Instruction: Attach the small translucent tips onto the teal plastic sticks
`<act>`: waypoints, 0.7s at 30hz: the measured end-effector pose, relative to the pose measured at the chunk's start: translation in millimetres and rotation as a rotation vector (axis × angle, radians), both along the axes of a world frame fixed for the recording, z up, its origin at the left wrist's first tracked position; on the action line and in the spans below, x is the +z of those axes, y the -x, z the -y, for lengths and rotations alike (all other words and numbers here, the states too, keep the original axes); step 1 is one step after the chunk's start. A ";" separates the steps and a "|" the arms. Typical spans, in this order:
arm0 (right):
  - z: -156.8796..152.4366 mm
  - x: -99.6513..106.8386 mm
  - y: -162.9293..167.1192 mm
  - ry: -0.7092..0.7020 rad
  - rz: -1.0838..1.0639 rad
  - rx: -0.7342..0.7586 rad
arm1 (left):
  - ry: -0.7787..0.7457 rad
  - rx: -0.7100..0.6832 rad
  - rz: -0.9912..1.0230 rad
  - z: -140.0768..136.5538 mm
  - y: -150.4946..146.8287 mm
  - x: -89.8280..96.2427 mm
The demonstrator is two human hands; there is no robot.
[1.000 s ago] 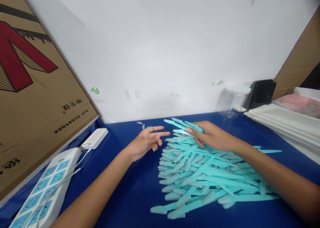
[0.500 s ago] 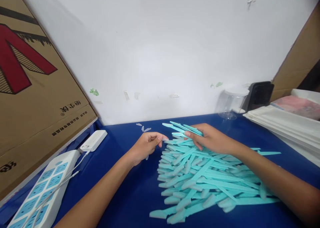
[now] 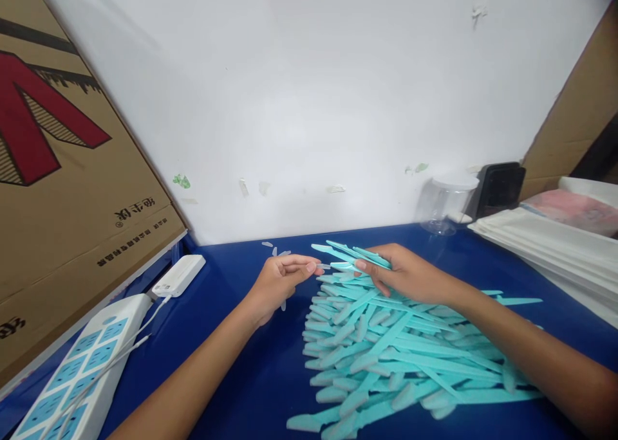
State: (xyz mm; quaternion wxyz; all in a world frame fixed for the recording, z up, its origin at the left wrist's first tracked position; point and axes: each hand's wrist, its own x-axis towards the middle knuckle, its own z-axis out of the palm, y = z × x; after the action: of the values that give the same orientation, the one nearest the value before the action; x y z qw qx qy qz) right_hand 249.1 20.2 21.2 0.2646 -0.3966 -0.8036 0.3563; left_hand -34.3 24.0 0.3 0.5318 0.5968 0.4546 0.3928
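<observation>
Between the thumb and fingers of my left hand (image 3: 282,285) is a small clear blade cap (image 3: 325,267), pinched at its end. The cap lies in line with the tip of a turquoise eyebrow razor (image 3: 342,267); whether they touch I cannot tell. My right hand (image 3: 410,274) grips that razor together with several other turquoise eyebrow razors (image 3: 333,252), fanned out toward the left. Below both hands spreads a big pile of turquoise eyebrow razors (image 3: 386,350), many with translucent caps over their blades. A few loose clear caps (image 3: 282,253) lie beyond my left hand.
The blue tabletop (image 3: 226,388) meets a white wall (image 3: 299,105). At left are a power strip (image 3: 77,369), a white adapter (image 3: 179,275) with cables and a large cardboard box (image 3: 96,202). At right stand a clear jar (image 3: 447,202), a black object (image 3: 499,189) and stacked white trays (image 3: 545,240).
The cap in my left hand is now in line with the lowest razor of the held bunch, where before it pointed slightly lower. My right hand has barely moved.
</observation>
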 end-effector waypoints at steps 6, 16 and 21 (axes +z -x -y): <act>-0.4 -0.1 -0.3 0.004 -0.007 -0.001 | -0.007 0.042 0.030 -2.1 0.4 -2.9; 3.9 2.6 3.9 0.059 -0.001 0.038 | -0.037 -0.007 0.019 1.7 -4.3 -2.3; 11.1 3.3 11.5 0.099 0.006 0.064 | -0.020 -0.115 0.010 8.8 -9.0 -1.8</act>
State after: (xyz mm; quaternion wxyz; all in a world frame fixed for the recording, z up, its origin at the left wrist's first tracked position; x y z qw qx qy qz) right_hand 237.5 9.1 24.5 0.2309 -0.3843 -0.7981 0.4026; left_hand -25.3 15.2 -1.5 0.5497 0.6253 0.4131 0.3691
